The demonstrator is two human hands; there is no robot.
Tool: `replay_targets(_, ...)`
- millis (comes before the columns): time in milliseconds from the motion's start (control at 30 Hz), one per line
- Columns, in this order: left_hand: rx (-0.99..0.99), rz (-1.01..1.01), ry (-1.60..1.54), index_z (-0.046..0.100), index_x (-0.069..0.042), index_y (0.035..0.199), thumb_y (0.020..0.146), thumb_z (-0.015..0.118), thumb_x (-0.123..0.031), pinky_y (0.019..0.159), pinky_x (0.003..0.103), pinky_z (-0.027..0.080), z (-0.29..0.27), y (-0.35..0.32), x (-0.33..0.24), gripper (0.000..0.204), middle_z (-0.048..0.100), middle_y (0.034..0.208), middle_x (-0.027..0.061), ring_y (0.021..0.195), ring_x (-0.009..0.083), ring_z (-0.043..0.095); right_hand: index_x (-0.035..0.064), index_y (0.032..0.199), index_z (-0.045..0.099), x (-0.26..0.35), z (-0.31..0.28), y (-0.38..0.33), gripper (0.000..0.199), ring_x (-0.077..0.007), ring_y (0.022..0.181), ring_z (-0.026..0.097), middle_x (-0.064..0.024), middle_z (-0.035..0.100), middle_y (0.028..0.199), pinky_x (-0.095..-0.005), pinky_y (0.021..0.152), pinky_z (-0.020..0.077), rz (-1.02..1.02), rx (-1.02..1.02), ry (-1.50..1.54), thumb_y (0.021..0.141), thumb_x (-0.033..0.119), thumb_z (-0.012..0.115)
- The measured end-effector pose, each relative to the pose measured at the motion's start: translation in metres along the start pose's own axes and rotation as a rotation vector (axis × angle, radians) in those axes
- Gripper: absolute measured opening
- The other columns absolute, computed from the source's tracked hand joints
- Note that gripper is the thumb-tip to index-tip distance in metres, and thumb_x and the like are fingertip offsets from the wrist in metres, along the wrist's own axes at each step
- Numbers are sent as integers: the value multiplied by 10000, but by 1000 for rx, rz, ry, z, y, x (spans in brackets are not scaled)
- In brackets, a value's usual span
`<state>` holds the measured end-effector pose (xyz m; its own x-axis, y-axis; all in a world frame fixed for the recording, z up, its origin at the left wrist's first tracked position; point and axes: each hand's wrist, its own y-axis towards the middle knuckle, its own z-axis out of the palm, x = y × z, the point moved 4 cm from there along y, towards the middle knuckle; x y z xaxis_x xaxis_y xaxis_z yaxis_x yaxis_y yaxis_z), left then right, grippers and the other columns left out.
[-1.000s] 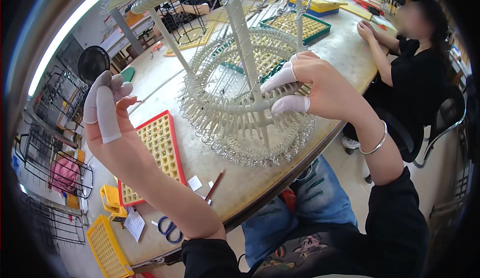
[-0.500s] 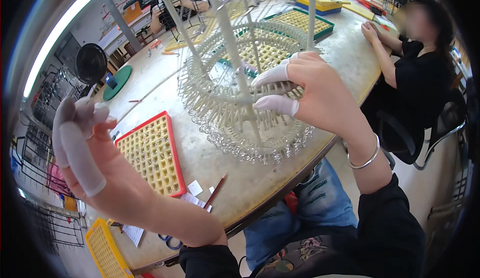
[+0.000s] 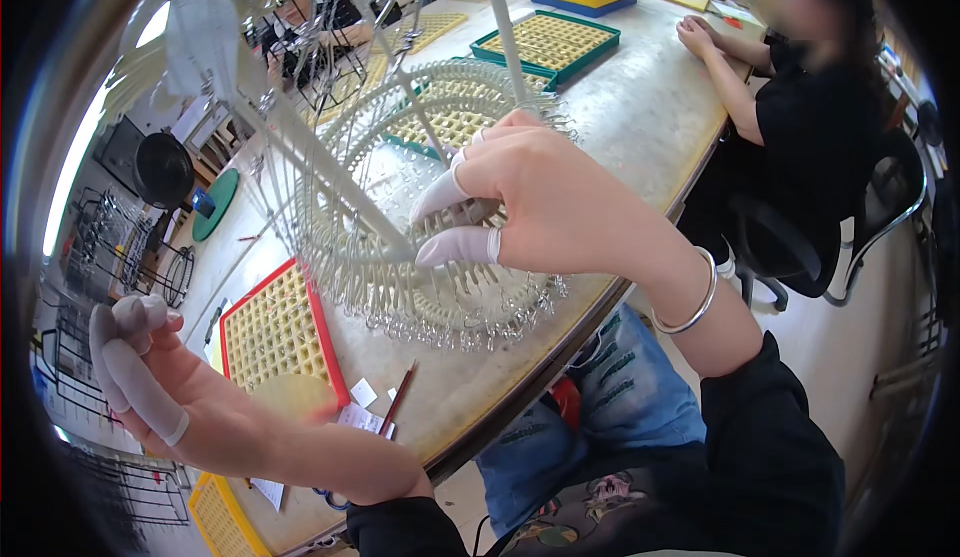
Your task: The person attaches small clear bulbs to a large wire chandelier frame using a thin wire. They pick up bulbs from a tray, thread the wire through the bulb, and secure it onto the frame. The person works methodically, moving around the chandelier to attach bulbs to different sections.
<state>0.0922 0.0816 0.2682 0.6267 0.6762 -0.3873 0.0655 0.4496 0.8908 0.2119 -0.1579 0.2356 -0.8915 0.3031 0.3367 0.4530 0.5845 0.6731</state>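
A tall white-coated plating rack point(image 3: 470, 287), with rings of small hooks and shiny little metal pieces dangling from its lower rim, leans over the table. My right hand point(image 3: 560, 192) pinches the rack's lower ring between thumb and index finger, both in white finger cots. A silver bangle point(image 3: 692, 297) circles that wrist. Off to the left, my left hand point(image 3: 175, 387) is raised with the palm turned up and its fingers half curled, also in cots. It is apart from the rack, and nothing shows in it.
Red point(image 3: 280, 332) and green point(image 3: 550, 45) trays with yellow grids lie on the table. A pencil point(image 3: 398, 397) and paper scraps are near its front edge. A yellow grid tray point(image 3: 222, 517) stands lower left. A co-worker in black point(image 3: 810, 127) sits at right. Dark wire racks point(image 3: 110, 247) stand at left.
The rack has tilted further, its upper part swinging left, with my right hand still gripping its ring and shifting left. My left hand has lowered. The whole view has also shifted somewhat.
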Motion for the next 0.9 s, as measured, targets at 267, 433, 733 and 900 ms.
replay_targets(267, -110, -29, -100, 544, 62, 1030, 942, 367, -146, 735, 281, 435, -10, 1, -1, 287, 562, 839, 112, 765, 181, 542, 100, 813, 681, -4, 2, -4, 269, -220, 694, 556, -57, 557, 608, -329, 793, 374, 12, 1, 79, 689, 337, 710)
replay_targets(433, 12, 104, -155, 558, 98, 937, 895, 361, -92, 743, 302, 451, -20, -2, -41, 278, 552, 830, 149, 781, 207, 548, 67, 741, 657, -5, 3, -5, 274, -259, 676, 596, -81, 593, 607, -379, 786, 393, -15, -90, 107, 723, 340, 649)
replay_targets(733, 678, 211, 966, 585, -4, 1055, 838, 557, -44, 750, 306, 439, -57, -32, 70, 223, 596, 947, 97, 840, 210, 555, 74, 660, 578, 10, 18, -5, 245, -229, 721, 557, -66, 558, 612, -360, 803, 345, -29, -208, 3, 702, 301, 663)
replay_targets(900, 796, -481, 939, 610, -24, 1015, 761, 632, -69, 768, 311, 430, -150, -76, 148, 260, 584, 934, 110, 830, 225, 545, 80, 645, 581, 9, 22, -6, 230, -211, 714, 546, -55, 560, 609, -337, 769, 339, 2, -137, -18, 692, 287, 667)
